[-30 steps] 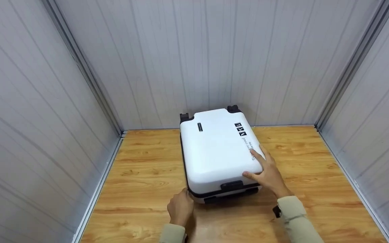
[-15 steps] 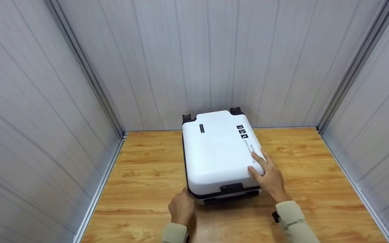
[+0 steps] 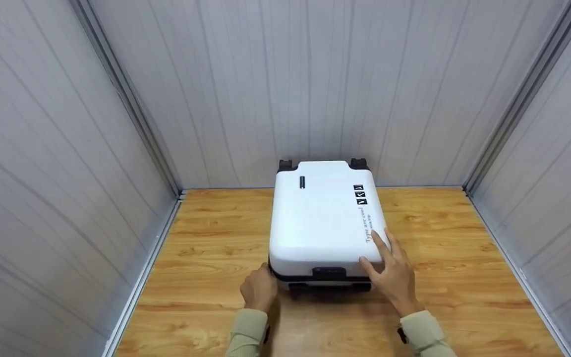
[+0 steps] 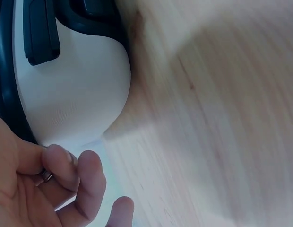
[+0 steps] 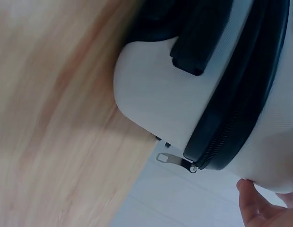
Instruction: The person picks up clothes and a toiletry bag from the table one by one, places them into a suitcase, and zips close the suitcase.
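Note:
A white hard-shell suitcase [image 3: 322, 218] lies flat on the wooden floor, wheels towards the back wall and black side handle [image 3: 329, 272] facing me. At its near left corner my left hand [image 3: 259, 287] is curled by the black zipper seam. A small shiny zipper pull [image 4: 46, 175] shows between its thumb and fingers in the left wrist view. My right hand [image 3: 394, 277] rests with spread fingers on the near right edge of the upper shell. Below that corner hangs another metal zipper pull [image 5: 176, 161], free of the right hand.
Panelled walls enclose the space: a back wall [image 3: 310, 89] right behind the suitcase wheels, a left wall [image 3: 62, 188] and a right wall [image 3: 548, 198]. Wooden floor [image 3: 206, 233] extends on both sides of the suitcase.
The suitcase has turned from a slant to nearly straight, its near end swinging left. My left hand has moved left with its corner; the right hand has stayed on the shell.

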A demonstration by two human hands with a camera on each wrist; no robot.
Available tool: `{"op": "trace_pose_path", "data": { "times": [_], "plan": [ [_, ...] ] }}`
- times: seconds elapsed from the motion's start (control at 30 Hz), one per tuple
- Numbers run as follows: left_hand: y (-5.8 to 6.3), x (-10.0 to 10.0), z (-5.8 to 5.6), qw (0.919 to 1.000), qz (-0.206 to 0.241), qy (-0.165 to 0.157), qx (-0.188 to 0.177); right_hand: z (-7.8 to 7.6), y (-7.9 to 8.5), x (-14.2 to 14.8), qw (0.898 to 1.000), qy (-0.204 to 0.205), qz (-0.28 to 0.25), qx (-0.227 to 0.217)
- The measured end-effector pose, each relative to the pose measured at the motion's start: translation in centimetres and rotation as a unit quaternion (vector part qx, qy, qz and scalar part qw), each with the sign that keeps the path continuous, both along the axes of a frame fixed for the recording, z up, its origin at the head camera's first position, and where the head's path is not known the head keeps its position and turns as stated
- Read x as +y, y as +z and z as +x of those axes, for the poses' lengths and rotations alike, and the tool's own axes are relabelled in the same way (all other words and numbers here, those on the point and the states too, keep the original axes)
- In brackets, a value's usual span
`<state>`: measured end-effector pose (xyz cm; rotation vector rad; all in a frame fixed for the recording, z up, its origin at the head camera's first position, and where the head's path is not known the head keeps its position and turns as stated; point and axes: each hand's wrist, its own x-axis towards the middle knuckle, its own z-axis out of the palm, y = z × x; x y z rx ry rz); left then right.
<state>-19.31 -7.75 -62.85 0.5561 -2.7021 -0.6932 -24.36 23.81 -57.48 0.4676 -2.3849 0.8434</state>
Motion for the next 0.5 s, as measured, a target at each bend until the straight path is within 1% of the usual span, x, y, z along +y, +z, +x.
{"op": "trace_pose_path", "data": {
  "times": [0.1, 0.17, 0.33, 0.4, 0.5],
  "plan": [
    [0.1, -0.3, -0.7, 1.0000, 0.001, 0.004, -0.003, 0.3, -0.2, -0.4, 1.000, -0.015, 0.001, 0.025],
    [0.1, -0.5, -1.2, 1.0000, 0.002, 0.007, -0.005, 0.6, -0.5, -0.8, 0.998, -0.031, 0.006, 0.049],
    [0.2, -1.6, -2.4, 0.9996, 0.003, 0.022, -0.015, 1.6, -1.1, -2.4, 0.991, -0.078, 0.037, 0.102],
    [0.3, -2.1, -2.9, 0.9995, -0.001, 0.022, -0.024, 2.1, -1.2, -3.0, 0.988, -0.092, 0.046, 0.113],
    [0.5, -2.9, -3.5, 0.9992, -0.010, 0.007, -0.038, 3.0, -1.3, -3.6, 0.985, -0.109, 0.057, 0.121]
  ]
}}
